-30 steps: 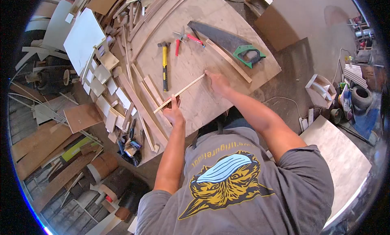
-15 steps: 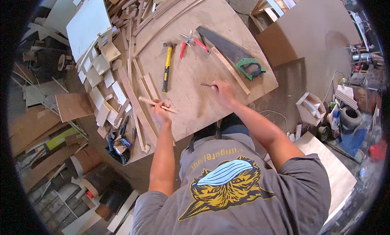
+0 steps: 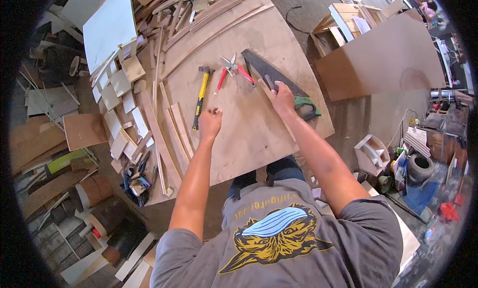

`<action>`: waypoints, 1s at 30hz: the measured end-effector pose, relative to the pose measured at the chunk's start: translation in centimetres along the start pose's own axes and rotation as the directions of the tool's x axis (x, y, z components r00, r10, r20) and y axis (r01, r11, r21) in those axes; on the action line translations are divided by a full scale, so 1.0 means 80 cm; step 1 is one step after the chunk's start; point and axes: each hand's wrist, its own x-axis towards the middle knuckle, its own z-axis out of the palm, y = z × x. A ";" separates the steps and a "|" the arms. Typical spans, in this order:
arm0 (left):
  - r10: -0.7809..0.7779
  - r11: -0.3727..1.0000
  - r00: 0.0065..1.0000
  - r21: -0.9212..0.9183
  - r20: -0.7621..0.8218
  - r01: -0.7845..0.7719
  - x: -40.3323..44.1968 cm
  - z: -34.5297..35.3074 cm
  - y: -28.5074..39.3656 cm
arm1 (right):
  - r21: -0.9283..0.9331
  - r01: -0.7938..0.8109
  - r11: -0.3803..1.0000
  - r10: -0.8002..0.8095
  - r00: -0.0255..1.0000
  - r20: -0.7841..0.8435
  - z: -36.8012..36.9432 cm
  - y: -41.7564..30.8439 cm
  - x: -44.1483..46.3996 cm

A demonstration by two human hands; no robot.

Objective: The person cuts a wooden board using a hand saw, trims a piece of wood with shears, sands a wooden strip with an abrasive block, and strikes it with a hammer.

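My left hand (image 3: 210, 122) is closed with its fingertips pinched together, just right of the hammer (image 3: 201, 99) with the yellow and black handle. Whatever it pinches, if anything, is too small to make out. My right hand (image 3: 283, 96) is closed around a short dark stick-like object (image 3: 270, 82), above a wooden strip (image 3: 264, 89) and beside the handsaw (image 3: 276, 71) with its green handle. Red-handled pliers (image 3: 229, 66) lie spread between the hammer and the saw. Two narrow wooden strips (image 3: 180, 126) lie left of my left hand.
The plywood worktop (image 3: 239, 143) carries heaped wood offcuts (image 3: 122, 84) and long strips along its left and far sides. A black container of tools (image 3: 137, 186) sits at the near left corner. To the right stands a large brown panel (image 3: 373, 59).
My left hand has moved right and forward, and the wooden stick no longer shows in it. My right hand has moved forward towards the saw, still closed.
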 end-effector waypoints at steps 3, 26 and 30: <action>0.070 0.996 0.998 0.050 0.000 -0.070 0.043 0.031 0.013 | -0.012 0.019 1.000 -0.017 0.990 0.137 0.001 0.019 0.037; -0.428 0.348 0.788 -0.724 0.442 0.595 0.165 0.065 0.103 | 0.381 0.593 0.710 -0.652 0.348 0.674 -0.083 0.030 0.053; -0.258 0.919 0.926 -0.226 0.276 0.324 0.134 0.111 0.109 | 0.269 0.066 0.961 -0.201 0.834 0.514 -0.081 0.032 0.065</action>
